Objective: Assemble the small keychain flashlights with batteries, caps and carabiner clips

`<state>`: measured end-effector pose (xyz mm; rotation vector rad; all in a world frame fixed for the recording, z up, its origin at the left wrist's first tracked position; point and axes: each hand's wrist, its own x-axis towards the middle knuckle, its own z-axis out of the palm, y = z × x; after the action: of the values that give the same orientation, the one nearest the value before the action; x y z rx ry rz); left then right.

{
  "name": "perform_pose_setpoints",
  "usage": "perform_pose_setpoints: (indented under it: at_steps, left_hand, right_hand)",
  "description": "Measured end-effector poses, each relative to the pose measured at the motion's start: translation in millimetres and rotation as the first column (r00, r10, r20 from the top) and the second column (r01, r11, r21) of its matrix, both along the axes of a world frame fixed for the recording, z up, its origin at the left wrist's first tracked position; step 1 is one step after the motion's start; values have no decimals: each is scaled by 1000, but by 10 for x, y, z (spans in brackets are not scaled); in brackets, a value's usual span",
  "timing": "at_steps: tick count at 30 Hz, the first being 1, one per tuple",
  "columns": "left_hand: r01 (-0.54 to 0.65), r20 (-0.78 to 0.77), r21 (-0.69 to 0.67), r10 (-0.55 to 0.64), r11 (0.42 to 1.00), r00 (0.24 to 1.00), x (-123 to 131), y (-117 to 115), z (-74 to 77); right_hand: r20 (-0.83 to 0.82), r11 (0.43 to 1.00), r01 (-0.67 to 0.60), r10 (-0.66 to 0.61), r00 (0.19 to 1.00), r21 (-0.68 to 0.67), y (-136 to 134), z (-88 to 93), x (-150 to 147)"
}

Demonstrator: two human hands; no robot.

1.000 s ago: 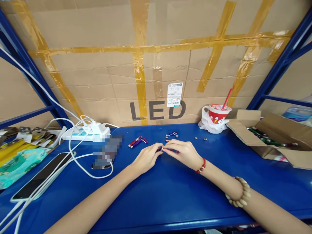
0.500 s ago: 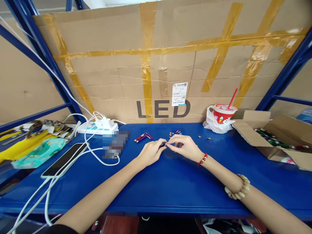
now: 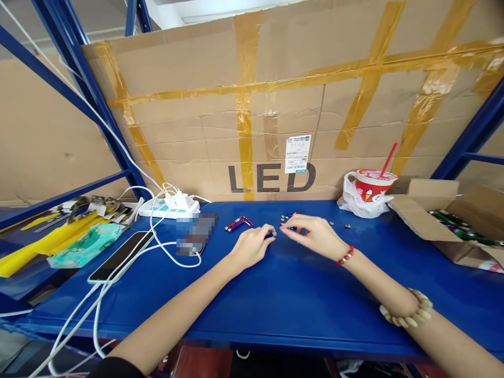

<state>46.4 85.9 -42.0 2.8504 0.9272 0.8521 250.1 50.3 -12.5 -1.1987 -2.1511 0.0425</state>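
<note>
My left hand (image 3: 252, 245) is closed in a pinch on a small dark tube (image 3: 271, 234) with a pale, shiny end, mostly hidden by the fingers. Just to its right, apart from it, my right hand (image 3: 315, 235) has its thumb and fingertips drawn together; whether anything is between them I cannot make out. Behind the right hand lie small silvery discs (image 3: 283, 218) and a blue and red piece (image 3: 293, 213), partly covered. Two more small metal bits, a disc (image 3: 331, 223) and a lump (image 3: 347, 226), sit farther right. Slim red and purple metal tubes (image 3: 239, 224) lie beyond my left hand.
On the left are a phone (image 3: 120, 257), white cables, a power strip (image 3: 169, 209) and a blurred-out dark device (image 3: 199, 233). At the right stand a red cup (image 3: 374, 186) in a plastic bag and an open carton (image 3: 452, 247) holding several tubes. A large cardboard sheet (image 3: 189, 142) rises behind.
My hands were together at the tube; now the right hand has drawn away to the right, leaving a gap. The tube stays in my left hand. The whole view has shifted slightly.
</note>
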Motion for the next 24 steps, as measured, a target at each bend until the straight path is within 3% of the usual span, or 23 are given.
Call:
perform_pose_setpoints:
  at_steps: [3,5,10,14,17,24]
  left_hand:
    - [-41,52,-26,42,999,998,-15,21,7]
    - [-65,76,-44,68,997,995,-23,30,10]
    - [-63,98,-84,71,994,993,-7,4,22]
    - [-10,116,-106,22,994,993,13,-27,33]
    - [19,131,-113,-4,993,991,14,-36,35]
    - [24,136,-88,-12,996,991,-1,-39,44]
  right_hand:
    - [-9,967,253,-253,967,-36,44,152,231]
    - [47,943,320,-317,947,-92,79,210,404]
    - [231,844,415,-353,907,-341,150,148,722]
    - [246,774,387,-301,921,-501,184,49,800]
    - [200,788,331,-264,944,-519,209,4,744]
    - [72,913,176,-161,984,-369,193,-115,334]
